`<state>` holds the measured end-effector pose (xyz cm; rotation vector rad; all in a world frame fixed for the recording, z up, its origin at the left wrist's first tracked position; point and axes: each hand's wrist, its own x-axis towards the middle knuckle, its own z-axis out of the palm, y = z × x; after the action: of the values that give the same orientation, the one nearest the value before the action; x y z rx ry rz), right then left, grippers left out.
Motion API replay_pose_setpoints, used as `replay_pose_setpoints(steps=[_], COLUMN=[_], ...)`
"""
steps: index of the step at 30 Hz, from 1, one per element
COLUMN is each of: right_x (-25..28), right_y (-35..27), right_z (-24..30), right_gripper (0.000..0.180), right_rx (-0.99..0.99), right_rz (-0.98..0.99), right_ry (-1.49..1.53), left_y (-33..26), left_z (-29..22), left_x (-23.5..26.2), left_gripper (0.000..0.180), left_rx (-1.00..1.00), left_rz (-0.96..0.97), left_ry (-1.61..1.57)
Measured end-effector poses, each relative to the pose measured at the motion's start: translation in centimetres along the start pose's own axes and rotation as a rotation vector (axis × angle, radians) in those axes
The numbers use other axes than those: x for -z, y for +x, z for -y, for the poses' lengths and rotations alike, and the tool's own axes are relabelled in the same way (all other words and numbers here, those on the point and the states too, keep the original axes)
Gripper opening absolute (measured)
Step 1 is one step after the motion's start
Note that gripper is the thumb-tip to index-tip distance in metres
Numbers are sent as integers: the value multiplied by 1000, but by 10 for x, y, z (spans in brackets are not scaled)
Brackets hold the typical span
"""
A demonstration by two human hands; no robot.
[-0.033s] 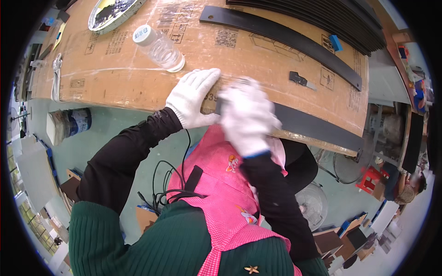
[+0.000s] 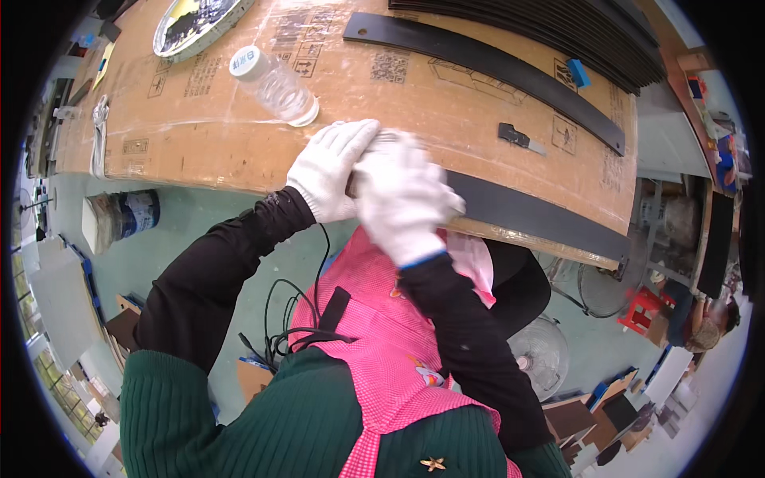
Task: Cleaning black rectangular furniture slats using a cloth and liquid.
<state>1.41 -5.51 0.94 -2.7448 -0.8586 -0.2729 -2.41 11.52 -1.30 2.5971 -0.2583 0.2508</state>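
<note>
A flat dark grey strip [image 2: 534, 211] lies along the near edge of a cardboard-covered table [image 2: 215, 147]. My left hand [image 2: 327, 171], in a white knit glove, rests by the strip's left end with its fingers stretched out and thumb apart. Close beside it, my right hand [image 2: 405, 195] is over the strip's left part. It is also gloved and smeared by motion; its fingers and anything under them cannot be made out. The right hand hides the strip's left end.
Beyond my hands stand a clear bottle [image 2: 277, 89] with a pale lid and a round paint-smeared container [image 2: 195, 28]. Another dark strip [image 2: 478, 64], a black-handled blade [image 2: 520, 138], a blue block [image 2: 578, 73] and stacked dark strips [image 2: 558, 32] lie to the right.
My right hand has moved left along the strip, closer to my left hand, uncovering more of the strip on the right. The left hand stays in place.
</note>
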Motion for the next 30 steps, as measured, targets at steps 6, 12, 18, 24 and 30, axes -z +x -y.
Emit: replay_pose_setpoints(steps=[6, 12, 18, 24, 30], right_x=[24, 89, 68, -5, 67], right_y=[-34, -110, -38, -23, -42], right_z=[-101, -412, -321, -24, -206], right_gripper=[24, 21, 16, 27, 12], right_rx=[176, -684, -760, -138, -147], right_rz=[-46, -175, 35, -143, -132], right_ry=[300, -340, -409, 273, -26], left_y=[4, 10, 6, 5, 2], left_z=[-8, -11, -8, 6, -5], left_x=[8, 9, 7, -15, 1], left_gripper=[91, 80, 80, 73, 71], left_rx=[-86, -88, -90, -176, -104], left_rz=[96, 156, 160, 70, 130], left_ry=[87, 91, 134, 183, 176])
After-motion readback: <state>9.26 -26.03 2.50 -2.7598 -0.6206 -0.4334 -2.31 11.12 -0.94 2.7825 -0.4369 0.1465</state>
